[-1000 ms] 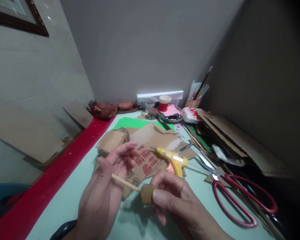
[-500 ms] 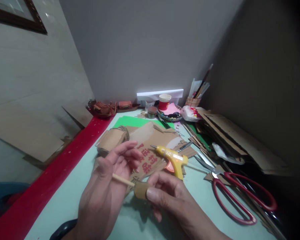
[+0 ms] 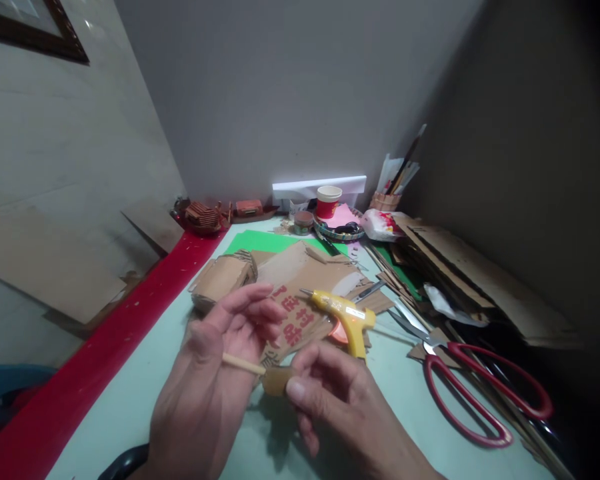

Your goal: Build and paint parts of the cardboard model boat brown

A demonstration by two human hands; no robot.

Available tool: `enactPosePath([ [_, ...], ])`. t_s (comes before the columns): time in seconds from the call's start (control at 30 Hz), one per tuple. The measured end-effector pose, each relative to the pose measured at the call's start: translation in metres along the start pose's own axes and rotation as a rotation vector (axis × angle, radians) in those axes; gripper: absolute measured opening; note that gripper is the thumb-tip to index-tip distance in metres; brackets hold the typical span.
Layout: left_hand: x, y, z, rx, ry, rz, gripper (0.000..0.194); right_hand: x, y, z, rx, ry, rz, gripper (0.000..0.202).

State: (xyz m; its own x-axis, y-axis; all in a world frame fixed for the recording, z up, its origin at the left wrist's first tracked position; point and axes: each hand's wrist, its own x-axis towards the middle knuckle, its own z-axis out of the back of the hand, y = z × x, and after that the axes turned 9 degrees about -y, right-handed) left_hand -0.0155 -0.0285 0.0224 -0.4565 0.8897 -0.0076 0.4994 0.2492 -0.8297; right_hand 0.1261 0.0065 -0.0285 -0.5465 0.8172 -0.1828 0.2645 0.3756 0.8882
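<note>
The right hand (image 3: 325, 393) has its thumb and forefinger closed on a small cardboard piece (image 3: 277, 381), just in front of the left palm. A thin wooden stick (image 3: 243, 364) runs from that piece across to the left thumb. The fingers of the left hand (image 3: 220, 360) are open and loosely curled, palm turned up; whether the thumb presses on the stick I cannot tell.

Both hands are above a pale green surface (image 3: 115, 393). Just beyond the left fingertips sits a rounded cardboard model (image 3: 220, 277), and a flat cardboard sheet with red print (image 3: 300, 267) spreads beyond both hands, partly over green paper (image 3: 260, 241). A yellow glue gun (image 3: 341, 312) lies just beyond the right fingers, its nozzle pointing left, with a cutter (image 3: 369, 291) near it. Well to the right of the right fingers are large red-handled scissors (image 3: 440, 357), blades apart, and a cardboard stack (image 3: 480, 287).

Farther from the fingers, along the back, stand two small model boats (image 3: 203, 217), a jar (image 3: 303, 223), a red-and-white paper cup (image 3: 329, 203) at a round tray (image 3: 336, 235), and a brush holder (image 3: 384, 202). A red strip (image 3: 145, 293) borders the left side. Behind rises a plain grey wall (image 3: 300, 100); a dark picture frame (image 3: 55, 45) hangs on the paler wall (image 3: 55, 133) far left.
</note>
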Motion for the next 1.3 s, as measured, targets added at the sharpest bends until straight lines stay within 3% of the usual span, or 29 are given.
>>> enactPosePath([
  [0.23,0.000,0.003,0.001,0.022,-0.023,-0.059,0.047,-0.004,0.001,-0.003,-0.057,-0.036,-0.013,0.050],
  [0.73,-0.001,0.003,0.007,0.029,0.131,-0.052,0.050,-0.002,-0.001,-0.002,-0.096,-0.046,0.032,0.050],
  [0.97,-0.004,0.001,0.002,0.026,0.054,0.037,0.046,-0.001,0.000,-0.003,-0.135,-0.080,0.047,0.052],
  [1.3,-0.001,0.004,-0.001,0.035,0.081,-0.001,0.044,0.006,-0.007,0.004,-0.283,-0.151,0.096,0.053],
])
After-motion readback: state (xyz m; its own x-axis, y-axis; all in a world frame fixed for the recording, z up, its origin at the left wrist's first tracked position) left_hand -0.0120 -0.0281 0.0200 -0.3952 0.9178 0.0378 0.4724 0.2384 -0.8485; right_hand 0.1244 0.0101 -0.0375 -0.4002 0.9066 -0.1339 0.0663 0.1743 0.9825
